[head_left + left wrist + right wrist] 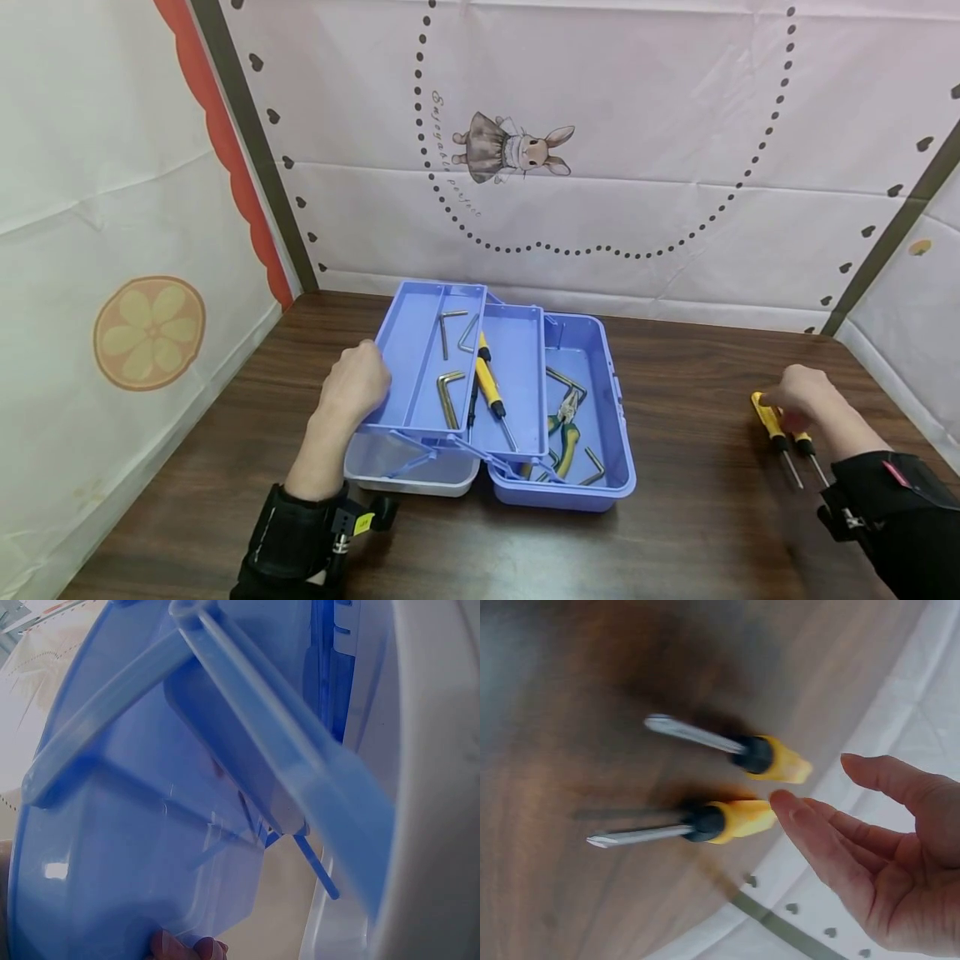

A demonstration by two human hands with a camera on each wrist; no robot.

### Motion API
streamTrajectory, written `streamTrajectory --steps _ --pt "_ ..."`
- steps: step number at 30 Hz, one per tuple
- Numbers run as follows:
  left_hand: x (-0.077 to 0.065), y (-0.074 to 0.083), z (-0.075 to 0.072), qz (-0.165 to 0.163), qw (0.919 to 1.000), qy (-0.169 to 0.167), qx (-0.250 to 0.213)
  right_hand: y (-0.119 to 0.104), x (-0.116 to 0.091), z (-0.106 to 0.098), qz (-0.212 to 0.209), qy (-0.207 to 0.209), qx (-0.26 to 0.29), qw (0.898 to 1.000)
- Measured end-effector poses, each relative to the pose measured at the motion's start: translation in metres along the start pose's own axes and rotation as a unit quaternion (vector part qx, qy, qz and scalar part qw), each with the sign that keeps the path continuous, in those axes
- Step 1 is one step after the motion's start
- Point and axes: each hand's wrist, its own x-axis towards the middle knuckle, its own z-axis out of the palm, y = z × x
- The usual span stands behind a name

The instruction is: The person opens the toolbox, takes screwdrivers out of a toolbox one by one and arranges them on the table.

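My left hand (356,379) grips the left side of the blue toolbox's upper tray (408,350). In the left wrist view its fingertips (172,946) press against the tray, beneath the hinge arms (262,712). Over at the right, my right hand (813,404) is above two yellow-handled screwdrivers lying on the table, one screwdriver (780,759) beside the other screwdriver (739,819). The right wrist view shows thumb and fingers spread apart, with a fingertip close to one handle. Whether it touches that handle, I cannot tell.
Hex keys (447,400) lie in the upper tray. A yellow screwdriver (489,385) rests in the middle tray (517,358). Pliers (568,433) and more hex keys are in the toolbox base (607,367). The translucent lid (412,475) sits under the trays. Cloth walls enclose the table.
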Motion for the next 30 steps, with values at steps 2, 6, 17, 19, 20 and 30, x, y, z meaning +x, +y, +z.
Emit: streamTrajectory --steps 2,6,17,19,20,30 --pt "0.0 0.0 0.0 -0.001 1.0 0.001 0.001 -0.006 -0.004 -0.005 -0.018 0.015 -0.015 1.0" --pt "0.001 0.0 0.0 -0.003 1.0 -0.003 -0.001 -0.027 -0.012 -0.015 -0.08 0.052 -0.016 0.995" --pt "0.0 0.0 0.0 0.003 1.0 0.002 0.002 -0.12 -0.039 -0.017 -0.262 0.162 -0.001 0.951" --pt "0.0 0.0 0.0 0.003 1.0 0.002 0.002 -0.137 -0.043 -0.014 -0.292 0.176 -0.006 0.94" --pt "0.0 0.0 0.0 0.003 1.0 0.002 0.001 -0.145 -0.044 -0.012 -0.305 0.18 -0.004 0.935" --pt "0.0 0.0 -0.001 -0.002 1.0 -0.001 0.001 -0.219 -0.055 0.028 -0.378 0.104 0.022 0.919"
